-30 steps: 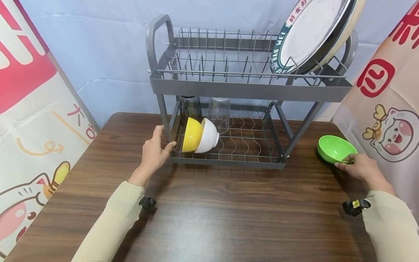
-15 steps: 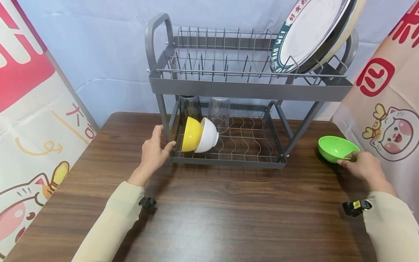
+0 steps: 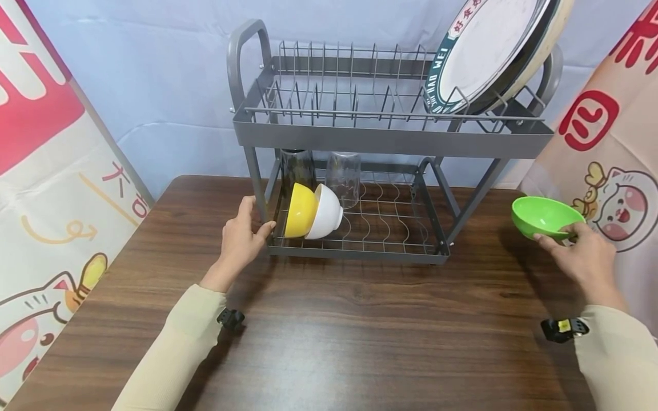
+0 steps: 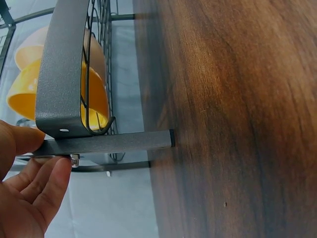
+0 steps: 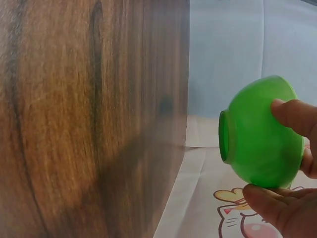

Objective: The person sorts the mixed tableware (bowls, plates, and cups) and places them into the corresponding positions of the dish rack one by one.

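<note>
At the right, my right hand grips the near rim of a green bowl. The right wrist view shows the green bowl raised off the table, thumb on its outside. My left hand pinches the front left leg of a grey two-tier dish rack; in the left wrist view, thumb and fingers lie on either side of that leg. A yellow bowl and a white bowl lean on their sides together at the left of the lower tier.
Behind the bowls stand a dark glass and a clear glass. Large plates lean at the right of the upper tier. The rack stands on a wooden table, with printed cloths at its sides.
My right hand has lifted the green bowl off the table, moving it up and slightly right. The left hand keeps its hold on the rack.
</note>
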A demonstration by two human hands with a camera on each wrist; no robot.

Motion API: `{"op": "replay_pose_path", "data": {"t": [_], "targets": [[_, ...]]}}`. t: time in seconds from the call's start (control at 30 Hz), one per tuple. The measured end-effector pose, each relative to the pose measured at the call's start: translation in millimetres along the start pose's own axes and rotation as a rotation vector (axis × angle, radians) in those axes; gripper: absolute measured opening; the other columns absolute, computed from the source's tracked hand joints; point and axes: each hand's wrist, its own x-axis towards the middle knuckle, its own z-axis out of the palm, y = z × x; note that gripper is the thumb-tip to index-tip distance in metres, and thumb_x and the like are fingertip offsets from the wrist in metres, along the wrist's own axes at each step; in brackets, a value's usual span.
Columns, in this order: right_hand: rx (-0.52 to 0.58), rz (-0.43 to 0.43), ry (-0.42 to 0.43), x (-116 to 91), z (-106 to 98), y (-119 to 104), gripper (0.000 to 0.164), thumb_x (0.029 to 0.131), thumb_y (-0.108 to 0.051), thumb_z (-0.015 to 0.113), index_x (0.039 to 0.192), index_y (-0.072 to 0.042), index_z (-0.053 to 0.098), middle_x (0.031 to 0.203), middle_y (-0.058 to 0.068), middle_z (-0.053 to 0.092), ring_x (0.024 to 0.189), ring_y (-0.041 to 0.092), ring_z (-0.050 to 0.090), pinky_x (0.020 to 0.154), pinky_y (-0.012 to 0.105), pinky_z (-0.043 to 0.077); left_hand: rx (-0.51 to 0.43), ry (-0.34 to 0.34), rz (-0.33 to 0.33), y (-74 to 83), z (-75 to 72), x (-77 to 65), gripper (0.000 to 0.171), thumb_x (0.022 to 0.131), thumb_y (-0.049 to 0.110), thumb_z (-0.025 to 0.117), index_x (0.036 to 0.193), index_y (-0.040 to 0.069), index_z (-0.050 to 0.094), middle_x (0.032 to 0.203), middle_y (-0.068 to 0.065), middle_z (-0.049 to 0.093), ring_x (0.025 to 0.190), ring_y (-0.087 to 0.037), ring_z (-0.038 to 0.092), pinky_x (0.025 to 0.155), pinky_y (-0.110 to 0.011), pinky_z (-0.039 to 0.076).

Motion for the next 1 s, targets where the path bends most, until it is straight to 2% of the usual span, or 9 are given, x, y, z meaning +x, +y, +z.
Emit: {"op": "replay_pose_path", "data": {"t": [0.17, 0.37, 0.67, 0.9, 1.0], "targets": [[-0.001, -0.009, 0.027, 1, 1, -2, 0.048, 0.082, -0.029, 0.067, 0.100, 0.012, 0.050, 0.092, 0.039, 0.052, 0.083, 0.054, 0.044, 0.076, 0.058, 0.028, -0.005, 0.000, 0.004, -0.5, 0.5, 0.0, 0.043, 0.083, 0.011, 0.071, 0.116, 0.011, 0.042, 0.085, -0.012, 0.066, 0.068, -0.025, 0.066, 0.064, -0.047, 0.046], [0.024, -0.005, 0.012, 0, 1, -2, 0.047, 0.082, -0.027, 0.068, 0.100, 0.013, 0.050, 0.092, 0.037, 0.053, 0.083, 0.050, 0.043, 0.074, 0.056, 0.027, -0.003, 0.000, 0.005, -0.9, 0.9, 0.4, 0.044, 0.084, 0.012, 0.071, 0.116, 0.011, 0.042, 0.085, -0.012, 0.066, 0.067, -0.025, 0.066, 0.062, -0.046, 0.047], [0.019, -0.010, 0.006, -7, -4, -11, 0.045, 0.080, -0.026, 0.069, 0.098, 0.011, 0.051, 0.089, 0.036, 0.054, 0.084, 0.052, 0.044, 0.076, 0.058, 0.028, -0.003, 0.006, 0.008, -1.3, 1.2, 1.0, 0.043, 0.083, 0.011, 0.071, 0.116, 0.010, 0.043, 0.083, -0.012, 0.066, 0.067, -0.025, 0.066, 0.064, -0.047, 0.045], [0.010, -0.031, -0.018, -19, -11, -22, 0.043, 0.078, -0.027, 0.073, 0.095, 0.008, 0.054, 0.089, 0.034, 0.057, 0.080, 0.046, 0.049, 0.063, 0.047, 0.030, 0.006, 0.016, 0.025, -0.7, 1.2, 0.8, 0.044, 0.083, 0.011, 0.071, 0.116, 0.010, 0.043, 0.081, -0.011, 0.065, 0.064, -0.024, 0.064, 0.061, -0.046, 0.045], [0.011, -0.028, -0.051, -25, -13, -27, 0.044, 0.079, -0.029, 0.073, 0.096, 0.008, 0.054, 0.090, 0.033, 0.058, 0.081, 0.043, 0.050, 0.062, 0.043, 0.030, 0.016, 0.023, 0.031, -1.0, 1.4, 1.0, 0.044, 0.082, 0.011, 0.072, 0.115, 0.011, 0.043, 0.081, -0.011, 0.065, 0.060, -0.024, 0.063, 0.058, -0.045, 0.045]]}}
